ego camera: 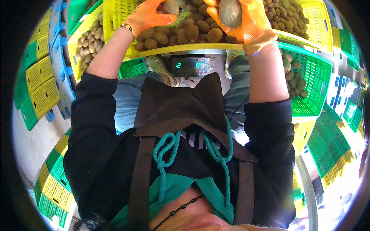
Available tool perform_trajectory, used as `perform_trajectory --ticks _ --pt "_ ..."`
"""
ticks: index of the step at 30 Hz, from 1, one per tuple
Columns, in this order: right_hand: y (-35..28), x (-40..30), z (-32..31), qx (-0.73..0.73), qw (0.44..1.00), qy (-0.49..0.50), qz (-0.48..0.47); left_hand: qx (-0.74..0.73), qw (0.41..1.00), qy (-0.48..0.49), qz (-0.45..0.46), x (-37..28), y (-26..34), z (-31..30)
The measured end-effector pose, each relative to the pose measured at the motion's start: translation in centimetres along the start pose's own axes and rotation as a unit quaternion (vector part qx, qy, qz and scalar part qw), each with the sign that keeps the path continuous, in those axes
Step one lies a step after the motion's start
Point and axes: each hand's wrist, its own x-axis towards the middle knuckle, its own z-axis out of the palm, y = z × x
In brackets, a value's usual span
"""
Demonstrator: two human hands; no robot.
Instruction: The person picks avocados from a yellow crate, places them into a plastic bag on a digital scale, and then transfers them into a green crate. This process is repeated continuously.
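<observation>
Both of my hands wear orange rubber-coated gloves, over a yellow plastic crate of brown kiwifruit at the top of the view. My left hand has its thumb and fingers around one kiwifruit; the upper fingers are cut off by the picture's edge. In my right hand lies a large kiwifruit, with fingers on both sides of it. Below the crate's near rim, a digital scale display shows lit green digits.
At right stand a green crate partly filled with kiwifruit and a fuller yellow crate. Another yellow crate of kiwifruit is at left. Stacked crates and blue pallets line the left side; more stacks stand at right.
</observation>
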Motion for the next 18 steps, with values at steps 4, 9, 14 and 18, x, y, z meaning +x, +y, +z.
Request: perform_trajectory --ticks 4,9,14,18 --pt "0.7 -0.3 0.6 0.020 0.999 -0.012 0.027 -0.290 0.944 -0.079 -0.135 -0.9 4.5 -2.0" --pt "1.7 -0.2 0.8 0.064 0.998 0.000 0.029 -0.347 0.932 -0.038 -0.094 -2.4 6.2 -1.4" --pt "5.9 2.3 -0.5 0.061 0.997 0.013 -0.052 -0.587 0.781 0.038 -0.208 -4.2 11.2 2.3" --pt "7.1 -0.6 2.6 -0.103 0.984 0.008 -0.144 -0.705 0.664 0.168 -0.182 -4.0 11.4 7.6"
